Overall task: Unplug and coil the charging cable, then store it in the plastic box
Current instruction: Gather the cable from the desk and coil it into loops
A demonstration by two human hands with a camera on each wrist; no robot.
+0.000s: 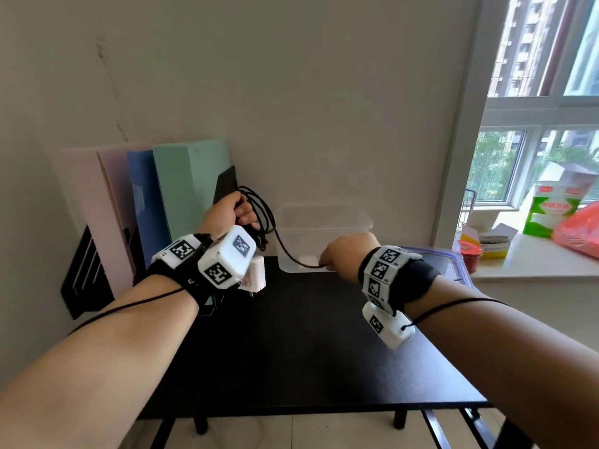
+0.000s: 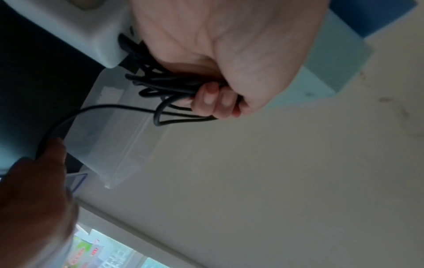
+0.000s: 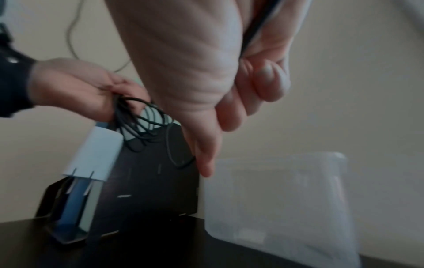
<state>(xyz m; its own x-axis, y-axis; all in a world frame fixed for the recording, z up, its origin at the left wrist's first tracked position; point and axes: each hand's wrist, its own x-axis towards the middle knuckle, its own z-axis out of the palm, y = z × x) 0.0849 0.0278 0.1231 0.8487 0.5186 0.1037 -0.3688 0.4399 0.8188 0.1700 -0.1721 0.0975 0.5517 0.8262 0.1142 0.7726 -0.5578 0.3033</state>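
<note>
My left hand (image 1: pixel 227 210) is closed around a bundle of black cable (image 1: pixel 259 215) loops, held up above the black table (image 1: pixel 291 351), to the left of the clear plastic box (image 1: pixel 324 222). The white charger plug (image 1: pixel 256 273) hangs from the bundle under my left wrist, its prongs pointing down, clear of the table. One loose strand of the cable runs down and to the right from the loops, passing in front of the box, and ends in my right hand (image 1: pixel 346 254), which pinches it between thumb and curled fingers low in front of the box's near wall. The box itself stands open at the back of the table against the wall, with nothing that I can make out inside it. To the right of the box a lid with a blue rim (image 1: pixel 453 264) lies on the table, partly hidden behind my right wrist. To the left of the box stands a black file holder (image 1: pixel 84 280) with pink, blue and green folders (image 1: pixel 191 186) upright in it. Farther right of the box, the windowsill (image 1: pixel 534 264) carries a green and white carton (image 1: pixel 551 209), a red bag and a red-lidded jar.
</note>
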